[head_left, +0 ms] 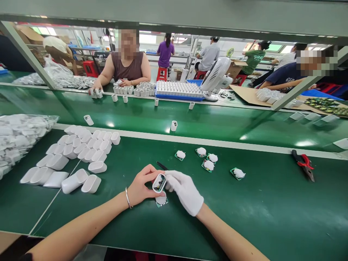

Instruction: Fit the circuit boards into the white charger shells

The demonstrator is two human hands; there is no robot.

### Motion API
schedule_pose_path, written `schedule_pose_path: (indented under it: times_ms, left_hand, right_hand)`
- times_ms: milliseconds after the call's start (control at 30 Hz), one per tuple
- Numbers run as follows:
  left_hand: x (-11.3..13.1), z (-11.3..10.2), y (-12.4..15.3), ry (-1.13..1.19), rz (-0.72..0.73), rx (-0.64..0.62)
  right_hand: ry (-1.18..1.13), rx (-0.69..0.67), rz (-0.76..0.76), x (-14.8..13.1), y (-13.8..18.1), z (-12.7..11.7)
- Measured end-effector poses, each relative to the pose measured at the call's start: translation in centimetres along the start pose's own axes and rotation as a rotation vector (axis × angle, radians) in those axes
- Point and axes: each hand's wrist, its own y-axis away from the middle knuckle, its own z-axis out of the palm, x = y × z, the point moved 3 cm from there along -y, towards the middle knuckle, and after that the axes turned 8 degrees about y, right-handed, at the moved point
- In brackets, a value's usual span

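Observation:
My bare left hand (141,185) grips a small white plastic housing (154,185) with a circuit board inside, its open end facing me. In a white glove, my right hand (183,188) has its fingers closed at the housing's right rim; the fingertips are partly hidden. Just below the housing lies a green circuit board (162,200) topped with a white pad, partly covered by my left fingers. A thin black tool (162,165) shows behind my hands; its far end is hidden by the glove. Several similar padded boards (208,165) lie to the right.
Rows of white housings (58,161) and a bag of white parts (19,141) stand left. Red-and-black pliers (303,165) lie right. Beyond a green strip (141,117) bearing several housings, a co-worker (127,69) handles parts beside a blue tray (179,96) and a fan (216,78).

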Motion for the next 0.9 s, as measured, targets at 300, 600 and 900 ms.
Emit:
schedule_pose_path:
  times_ms: [300, 600, 900]
  left_hand:
    - [-1.8, -1.3, -1.0, -0.015, -0.195, -0.119]
    - [-2.4, -1.2, -0.9, -0.094, -0.273, -0.171]
    - [-2.2, -0.7, -1.2, -0.079, -0.288, -0.262]
  right_hand:
    - [0.965, 0.071, 0.079, 1.5, -2.2, -1.0]
    - [0.456, 0.083, 0.118, 2.2, -2.2, -4.4]
    - [-0.720, 0.280, 0.168, 3.2, -3.3, -0.8]
